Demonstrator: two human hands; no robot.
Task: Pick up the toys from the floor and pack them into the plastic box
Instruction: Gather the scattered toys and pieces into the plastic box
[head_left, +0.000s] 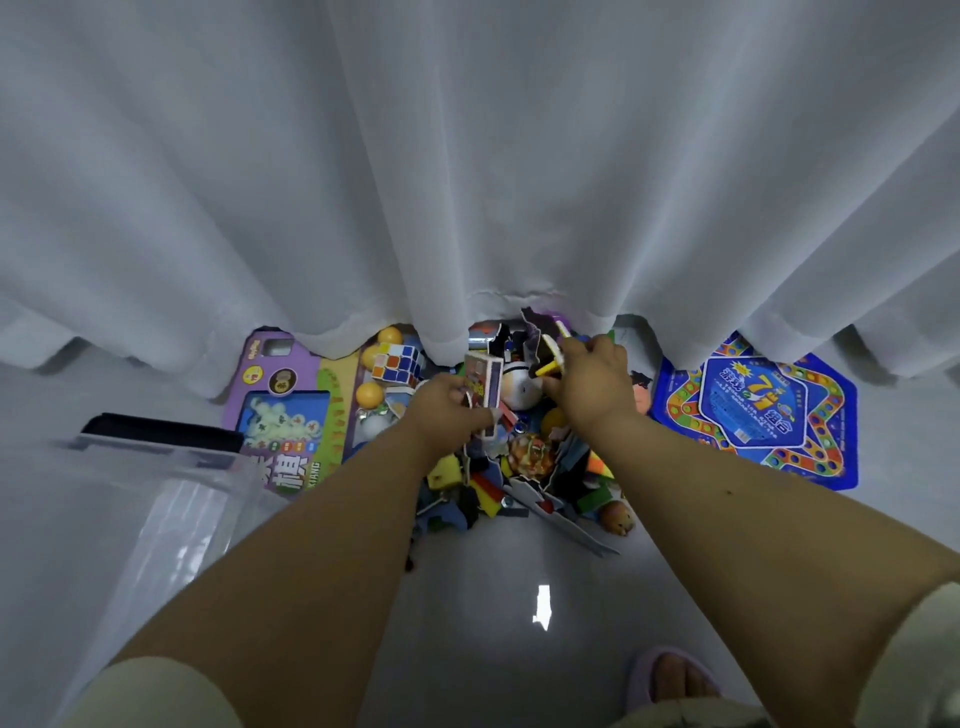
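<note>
A heap of small toys (524, 467) lies on the grey floor under the hem of a white curtain. My left hand (441, 405) is closed around a small red-and-purple card box (485, 384), held upright above the heap. My right hand (592, 374) grips a bunch of small pieces, a yellow stick (548, 369) among them. The clear plastic box (171, 499) with a dark handle stands at the left, apart from both hands. A Rubik's cube (397, 364) and orange balls (370, 395) lie just left of my left hand.
A purple chess-set pack (291, 410) lies flat between the plastic box and the heap. A blue octagonal game board (753, 410) lies at the right. The curtain (467, 182) hangs over the far toys. My slippered foot (670, 675) is at the bottom right.
</note>
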